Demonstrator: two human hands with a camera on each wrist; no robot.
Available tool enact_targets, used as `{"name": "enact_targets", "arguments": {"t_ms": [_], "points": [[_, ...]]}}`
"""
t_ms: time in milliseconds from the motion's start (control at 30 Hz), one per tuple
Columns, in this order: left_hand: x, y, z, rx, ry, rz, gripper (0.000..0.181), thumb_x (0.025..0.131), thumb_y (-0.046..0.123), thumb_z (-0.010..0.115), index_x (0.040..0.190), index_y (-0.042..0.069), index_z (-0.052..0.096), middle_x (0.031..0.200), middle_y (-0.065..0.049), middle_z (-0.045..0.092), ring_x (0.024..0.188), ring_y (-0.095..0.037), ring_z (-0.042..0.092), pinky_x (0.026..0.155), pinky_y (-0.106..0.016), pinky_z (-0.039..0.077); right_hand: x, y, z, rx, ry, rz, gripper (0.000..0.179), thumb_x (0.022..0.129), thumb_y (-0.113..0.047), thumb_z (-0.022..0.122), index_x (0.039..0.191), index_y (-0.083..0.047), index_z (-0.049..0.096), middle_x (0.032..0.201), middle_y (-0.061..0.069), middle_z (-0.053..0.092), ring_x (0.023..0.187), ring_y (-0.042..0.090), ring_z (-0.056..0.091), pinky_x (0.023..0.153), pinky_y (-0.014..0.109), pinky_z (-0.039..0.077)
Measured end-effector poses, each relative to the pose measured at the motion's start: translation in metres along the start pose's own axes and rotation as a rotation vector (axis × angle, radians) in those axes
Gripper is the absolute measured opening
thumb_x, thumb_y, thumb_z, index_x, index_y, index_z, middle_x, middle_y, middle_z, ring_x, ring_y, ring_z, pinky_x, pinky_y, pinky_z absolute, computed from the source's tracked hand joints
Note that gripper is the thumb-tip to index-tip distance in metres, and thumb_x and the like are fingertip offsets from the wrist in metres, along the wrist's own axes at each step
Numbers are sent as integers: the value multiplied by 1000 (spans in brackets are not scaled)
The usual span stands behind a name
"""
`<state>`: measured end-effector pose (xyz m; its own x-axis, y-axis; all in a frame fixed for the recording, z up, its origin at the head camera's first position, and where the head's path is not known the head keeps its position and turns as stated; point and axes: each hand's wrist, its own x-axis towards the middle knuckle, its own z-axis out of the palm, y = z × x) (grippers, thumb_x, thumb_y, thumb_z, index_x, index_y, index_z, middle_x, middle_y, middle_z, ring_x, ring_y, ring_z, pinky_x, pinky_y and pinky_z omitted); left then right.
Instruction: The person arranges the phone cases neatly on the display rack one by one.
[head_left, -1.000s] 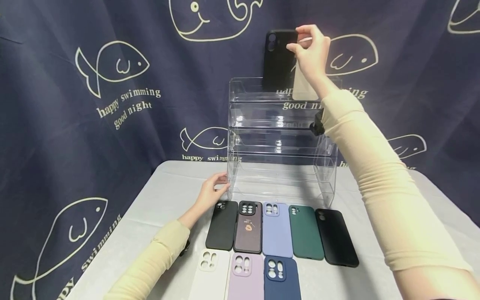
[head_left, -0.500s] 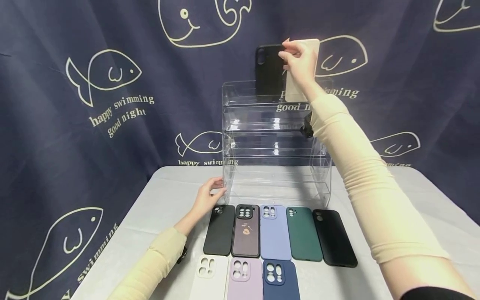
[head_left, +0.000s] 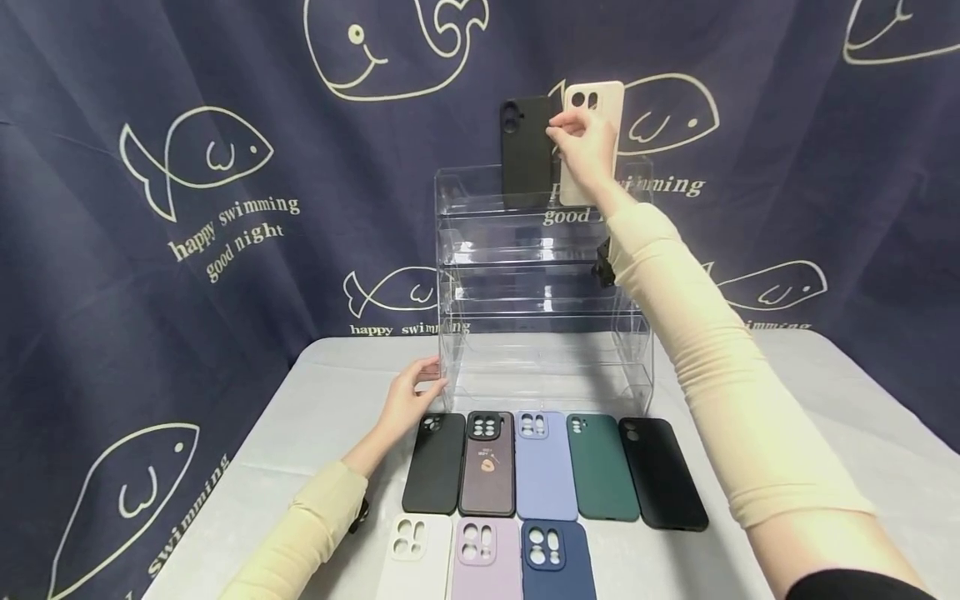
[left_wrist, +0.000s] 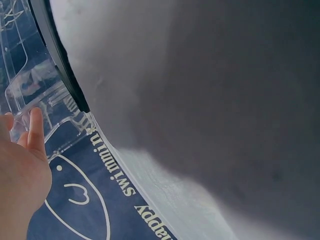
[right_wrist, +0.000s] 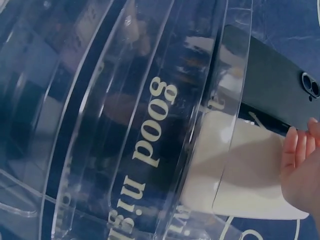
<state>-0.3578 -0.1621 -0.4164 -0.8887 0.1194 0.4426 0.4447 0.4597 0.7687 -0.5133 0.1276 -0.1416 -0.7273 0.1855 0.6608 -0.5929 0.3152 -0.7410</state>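
At the top tier of a clear acrylic display rack [head_left: 543,292], my right hand [head_left: 588,154] pinches the right edge of a black phone case [head_left: 527,150]. That case stands upright with its lower end behind the tier's clear front lip. Just right of it a white phone case [head_left: 609,104] stands in the same tier, partly covered by the hand. In the right wrist view my fingertips [right_wrist: 295,142] sit at the black case's edge, over the white case [right_wrist: 240,165]. Low down, my left hand [head_left: 405,400] grips the rack's left side panel, thumb toward the front.
In front of the rack a row of phone cases lies flat: black, brown [head_left: 491,487], light blue [head_left: 549,479], green [head_left: 604,475] and black. Nearer lie white [head_left: 420,575], lilac [head_left: 487,579] and navy [head_left: 558,579] ones. A dark patterned curtain [head_left: 247,50] hangs behind the table.
My right hand has lowered the black case into the top tier. The white case beside it shows more, its camera holes now visible. My left hand stays at the rack's side.
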Motion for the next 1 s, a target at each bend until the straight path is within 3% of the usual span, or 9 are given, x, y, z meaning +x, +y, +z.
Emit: {"name": "enact_targets", "arguments": {"t_ms": [233, 600, 767, 867, 1000], "points": [[3, 6, -3, -9, -8, -7, 43, 86, 8, 67, 126, -1, 54, 117, -22, 61, 102, -35, 63, 80, -35, 59, -3, 0, -12, -51, -25, -46, 18, 85, -14, 66, 100, -3, 69, 71, -17, 54, 65, -1, 51, 59, 13, 45], [3, 9, -2, -28, -11, -13, 41, 86, 3, 65, 125, -4, 53, 118, -24, 60, 102, -36, 63, 79, -33, 59, -12, 1, -39, -90, -30, -19, 17, 83, -18, 70, 96, -8, 70, 72, -20, 60, 69, -5, 55, 71, 11, 46], [-2, 28, -5, -28, -15, 2, 40, 86, -3, 63, 123, -10, 52, 116, -30, 59, 101, -42, 61, 81, -42, 58, -18, 1, -51, -142, -62, -21, 21, 83, -23, 71, 99, -9, 71, 72, -21, 58, 71, -4, 55, 74, 12, 47], [-6, 42, -8, -18, -27, 6, 40, 86, -4, 62, 123, -13, 51, 116, -31, 58, 101, -42, 61, 81, -42, 58, -24, 2, -58, -169, -92, -3, 27, 83, -26, 71, 103, -8, 70, 78, -15, 64, 72, -5, 56, 76, 13, 49], [-9, 46, -9, -20, -32, -10, 40, 86, -4, 62, 123, -13, 50, 116, -32, 57, 102, -42, 61, 82, -43, 57, -33, 3, -69, -237, -137, 11, 35, 83, -33, 70, 109, -9, 69, 99, -1, 72, 79, -4, 60, 82, 15, 50]]}}
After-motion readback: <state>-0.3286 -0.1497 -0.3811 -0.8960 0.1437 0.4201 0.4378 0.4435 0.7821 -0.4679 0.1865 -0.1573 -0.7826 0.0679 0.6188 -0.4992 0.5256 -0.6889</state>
